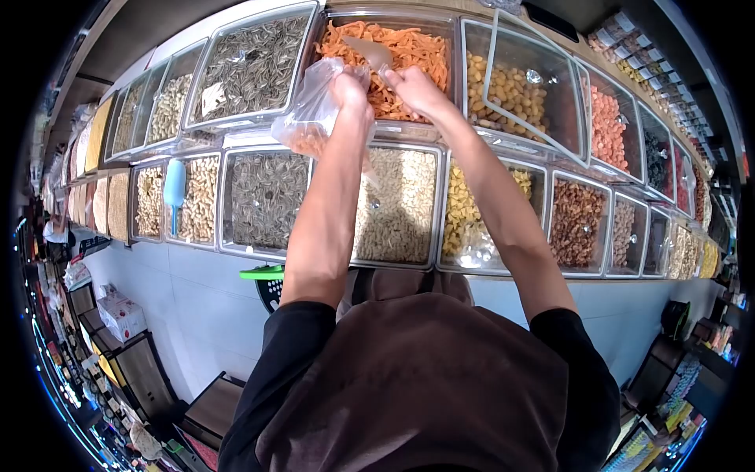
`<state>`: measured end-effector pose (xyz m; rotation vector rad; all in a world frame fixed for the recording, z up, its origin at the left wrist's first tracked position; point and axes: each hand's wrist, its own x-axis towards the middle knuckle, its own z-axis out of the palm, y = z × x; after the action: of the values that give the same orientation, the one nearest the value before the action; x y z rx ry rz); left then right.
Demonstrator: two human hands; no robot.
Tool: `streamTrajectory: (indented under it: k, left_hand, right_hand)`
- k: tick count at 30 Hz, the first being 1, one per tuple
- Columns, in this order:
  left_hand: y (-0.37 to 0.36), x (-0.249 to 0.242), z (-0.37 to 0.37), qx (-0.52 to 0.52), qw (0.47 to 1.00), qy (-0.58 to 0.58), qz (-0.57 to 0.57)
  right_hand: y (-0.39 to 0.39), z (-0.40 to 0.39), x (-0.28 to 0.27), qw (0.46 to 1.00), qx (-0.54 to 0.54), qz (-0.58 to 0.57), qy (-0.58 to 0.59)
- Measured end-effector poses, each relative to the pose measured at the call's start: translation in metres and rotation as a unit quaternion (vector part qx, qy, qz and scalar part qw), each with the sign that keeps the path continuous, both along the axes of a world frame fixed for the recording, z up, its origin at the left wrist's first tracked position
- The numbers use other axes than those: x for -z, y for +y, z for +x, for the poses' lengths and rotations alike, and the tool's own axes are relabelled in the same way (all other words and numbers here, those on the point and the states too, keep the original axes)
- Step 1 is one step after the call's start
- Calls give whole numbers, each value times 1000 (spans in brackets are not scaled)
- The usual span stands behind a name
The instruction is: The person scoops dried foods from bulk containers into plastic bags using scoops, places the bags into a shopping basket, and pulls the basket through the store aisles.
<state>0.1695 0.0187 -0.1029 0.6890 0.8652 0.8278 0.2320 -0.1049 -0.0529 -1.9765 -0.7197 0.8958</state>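
The left hand (350,90) grips a clear plastic bag (309,108) holding orange pieces, toward eleven o'clock. The right hand (415,90) grips a scoop (373,52), its blade over orange strips (429,49) in the twelve-o'clock bin (454,59); yellow nuts (511,90) sit toward one o'clock.

Blk sleeves (303,338); dk brn apron (425,377)

Scoop (373,53): handle covered by right hand (414,91)
Bag (312,106): top partly covered by left hand (351,90)
Green-edged item (262,273): partly behind left arm (321,220)
Upper-right packs (653,63): labels too small
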Motion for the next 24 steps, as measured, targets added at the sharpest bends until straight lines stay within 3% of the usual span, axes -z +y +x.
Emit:
streamTrajectory:
  k: [1, 3, 5, 11, 14, 16, 24]
  left_hand:
    - [3, 3, -1, 17, 999, -42, -11]
    - [5, -2, 2, 36, 995, -94, -19]
    - [5, -10, -5, 43, 989, -131, -61]
    - [1, -12, -5, 9, 988, -149, -47]
    - [-4, -14, -8, -9, 989, -138, 45]
    - [-8, -17, -14, 43, 988, -121, 86]
    - [-14, -21, -15, 58, 984, -115, 122]
  right_hand:
    - [-5, 0, 5, 1000, 0, -1, 1]
    - [-14, 6, 6, 992, 24, 67, 109]
    - [-15, 6, 3, 992, 24, 67, 106]
    - [-20, 2, -3, 986, 22, 86, 139]
    - [-21, 5, 3, 980, 14, 100, 170]
    - [-20, 5, 5, 978, 14, 105, 182]
    - [-21, 8, 2, 963, 1, 109, 247]
